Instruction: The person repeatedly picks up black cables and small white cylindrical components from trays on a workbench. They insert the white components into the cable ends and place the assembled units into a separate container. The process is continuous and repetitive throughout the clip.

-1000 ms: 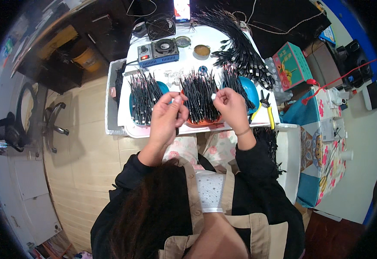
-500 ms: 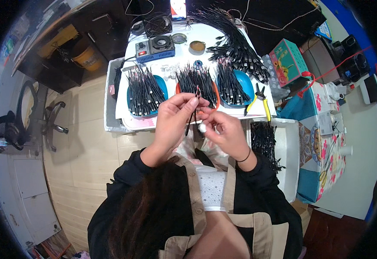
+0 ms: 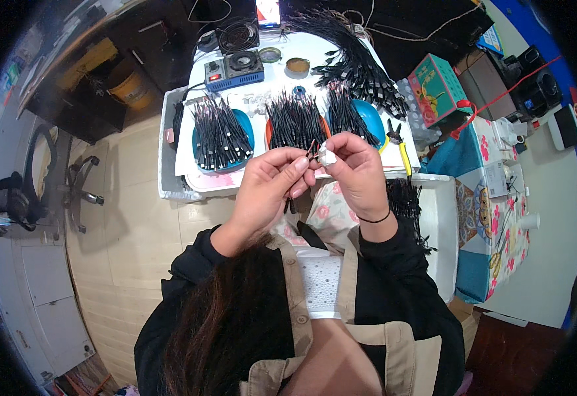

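At the near edge of the bench, I observe the left hand pinching a black cable, apparently steadying its wire ends for the right hand, nearly closed, grip unclear.

Cables matt plastic; blue tray smooth plastic
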Demonstrator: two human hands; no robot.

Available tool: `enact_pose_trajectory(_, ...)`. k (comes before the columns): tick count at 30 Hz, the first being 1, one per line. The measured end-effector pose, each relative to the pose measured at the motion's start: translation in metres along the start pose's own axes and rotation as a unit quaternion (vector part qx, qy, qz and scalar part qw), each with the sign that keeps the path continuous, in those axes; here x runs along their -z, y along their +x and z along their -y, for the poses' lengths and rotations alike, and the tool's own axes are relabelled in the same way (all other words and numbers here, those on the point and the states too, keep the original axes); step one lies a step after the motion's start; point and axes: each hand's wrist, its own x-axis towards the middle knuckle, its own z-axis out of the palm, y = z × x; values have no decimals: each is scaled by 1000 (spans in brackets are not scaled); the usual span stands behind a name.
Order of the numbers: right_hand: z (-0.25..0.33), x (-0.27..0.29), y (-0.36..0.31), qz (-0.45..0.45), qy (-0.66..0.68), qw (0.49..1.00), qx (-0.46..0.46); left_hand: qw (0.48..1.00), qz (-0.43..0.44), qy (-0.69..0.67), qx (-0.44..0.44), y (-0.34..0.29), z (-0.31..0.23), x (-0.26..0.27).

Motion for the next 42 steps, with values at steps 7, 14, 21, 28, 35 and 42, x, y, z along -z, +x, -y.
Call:
enact_pose_trajectory(7, -1, -1, -5, 81, 188, 976, -77, 978, 82, -136, 138, -5, -5, 5)
enact_pose_trajectory(14, 4, -4, -9, 72, 148, 984, -70, 975, 93, -153, 132, -8, -4, 5)
enact_pose_trajectory(21, -2, -1, -11, 65, 249, 959, -121, 993, 91, 57, 42, -10, -2, 4)
enact_pose_trajectory(28, -21, 14, -4, 137, 407, 861, -272, 909, 134, 378, -110, -2, 5, 7)
enact_pose_trajectory(35, -46, 132, 66, -235, -455, 859, -11, 990, 20, 141, 13, 22, 20, 10)
enact_pose_trajectory(42, -75, 160, 92, -229, -532, 815, -3, 989, -23, 144, 38, 46, 38, 17)
